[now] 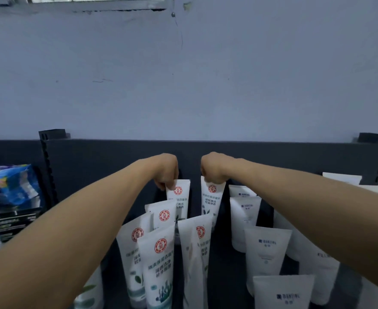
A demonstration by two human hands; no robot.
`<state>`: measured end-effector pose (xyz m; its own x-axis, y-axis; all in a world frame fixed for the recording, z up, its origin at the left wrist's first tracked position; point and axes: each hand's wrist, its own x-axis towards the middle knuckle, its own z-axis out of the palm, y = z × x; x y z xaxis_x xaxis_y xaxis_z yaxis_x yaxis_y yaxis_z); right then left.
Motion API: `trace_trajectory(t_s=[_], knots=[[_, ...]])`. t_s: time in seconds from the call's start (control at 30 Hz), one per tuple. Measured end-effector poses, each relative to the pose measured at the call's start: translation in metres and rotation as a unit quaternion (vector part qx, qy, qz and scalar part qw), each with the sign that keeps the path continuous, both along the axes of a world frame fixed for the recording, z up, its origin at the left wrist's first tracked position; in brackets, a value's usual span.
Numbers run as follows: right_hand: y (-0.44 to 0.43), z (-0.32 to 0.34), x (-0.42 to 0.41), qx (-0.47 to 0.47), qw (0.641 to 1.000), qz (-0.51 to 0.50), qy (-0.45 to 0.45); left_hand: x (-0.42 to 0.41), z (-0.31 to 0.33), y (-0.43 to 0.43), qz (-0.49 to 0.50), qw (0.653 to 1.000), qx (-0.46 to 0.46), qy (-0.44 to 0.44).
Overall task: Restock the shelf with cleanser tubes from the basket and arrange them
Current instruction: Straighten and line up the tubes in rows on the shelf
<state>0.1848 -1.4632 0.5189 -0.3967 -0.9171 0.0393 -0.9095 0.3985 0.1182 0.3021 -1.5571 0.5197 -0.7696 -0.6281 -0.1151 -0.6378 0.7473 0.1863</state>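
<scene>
- Head view: the left hand (166, 171) pinches the top edge of a far red-logo tube (180, 198), fingers clamped on it. The right hand (212, 168) grips the top of the neighbouring tube (212, 199) likewise.
- Both tubes stand upright at the far side of the shelf (94, 159), near its dark back panel.
- Restocking looks well along, with many tubes in place. The nearer tubes (159, 253) lean and overlap, so straightening probably remains.
- The basket is out of view, the right fingertips are hidden under the knuckles, and the near tube bases are cut off.
</scene>
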Motion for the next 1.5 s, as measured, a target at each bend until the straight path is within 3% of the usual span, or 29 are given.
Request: trace_trajectory(t_s=[0.33, 0.67, 0.93, 1.0, 1.1, 1.2, 1.3, 1.4, 1.5], knots=[[-0.028, -0.008, -0.001, -0.041, 0.998, 0.036, -0.003, -0.006, -0.002, -0.031, 0.026, 1.0, 0.001, 0.013], [-0.022, -0.006, -0.001, -0.025, 0.999, 0.035, -0.031, -0.003, -0.005, -0.039, 0.04, 0.999, -0.003, 0.019], [-0.006, 0.01, 0.012, -0.077, 0.993, 0.072, -0.048, 0.006, -0.002, -0.03, 0.045, 0.997, -0.062, -0.011], [0.001, 0.015, 0.018, -0.052, 0.991, 0.088, -0.087, 0.011, 0.003, -0.024, 0.037, 0.992, -0.115, -0.027], [0.016, 0.024, 0.026, 0.054, 0.969, 0.084, -0.227, 0.021, 0.015, -0.013, 0.021, 0.989, -0.144, 0.025], [0.032, 0.033, 0.031, 0.156, 0.941, 0.084, -0.288, 0.036, 0.027, 0.004, -0.022, 0.997, -0.035, 0.062], [0.042, 0.032, 0.038, 0.215, 0.935, 0.088, -0.268, 0.05, 0.033, 0.025, -0.049, 0.992, 0.119, -0.012], [0.044, 0.028, 0.046, 0.193, 0.939, 0.094, -0.267, 0.053, 0.026, 0.038, -0.052, 0.987, 0.122, -0.09], [0.047, 0.027, 0.052, 0.161, 0.95, 0.098, -0.248, 0.052, 0.014, 0.043, -0.038, 0.991, 0.085, -0.098]])
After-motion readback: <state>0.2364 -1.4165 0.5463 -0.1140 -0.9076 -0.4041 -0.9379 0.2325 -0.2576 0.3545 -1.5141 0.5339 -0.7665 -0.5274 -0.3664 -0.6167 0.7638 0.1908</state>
